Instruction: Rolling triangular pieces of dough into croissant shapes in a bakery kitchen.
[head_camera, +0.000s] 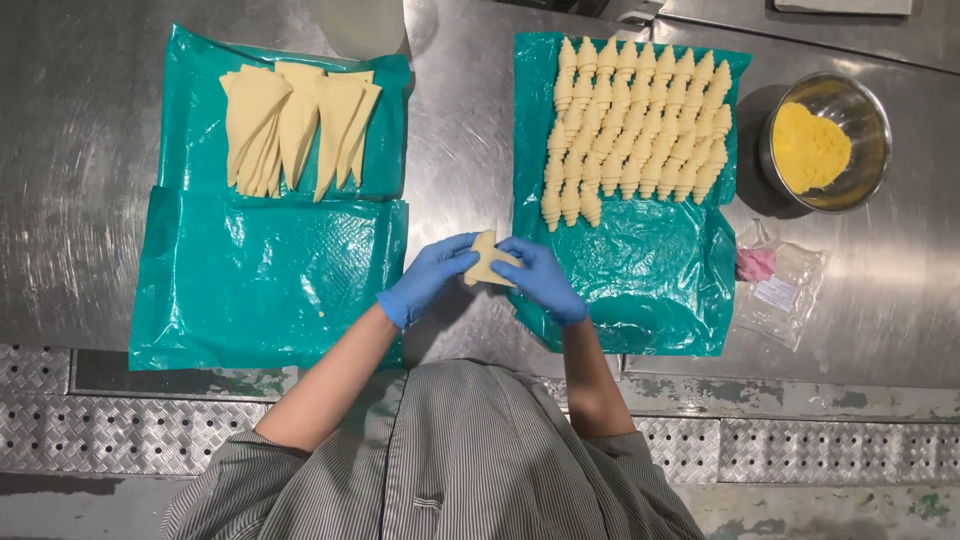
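A steel table (80, 200) carried two teal plastic sheets. The left sheet (260, 290) bore a fanned pile of flat dough triangles (297, 125) on its far half; its near half held only a small crumb. A pale rounded object stood at the table's far edge just above this sheet, too cropped to identify.

At centre, between the sheets, both blue-gloved hands met over bare steel. The left hand (428, 277) was curled, fingers pinching the left side of one dough piece (487, 259). The right hand (541, 279) was likewise curled, fingers pinching the right side of the same piece, its heel lying over the edge of the right sheet. The dough piece was held between the two hands, its pointed end toward the far side; whether it touched the table could not be determined.

The right sheet (650, 280) bore shaped rolls (635, 115) in close slanted rows on its far half, touching one another; its near half was bare.

Right of this sheet stood a round steel bowl (866, 100) containing a yellow mass (808, 146), liquid or powder not discernible. Near it, toward the person, lay a clear plastic bag (790, 290) holding a pink item (756, 264) and a white label.
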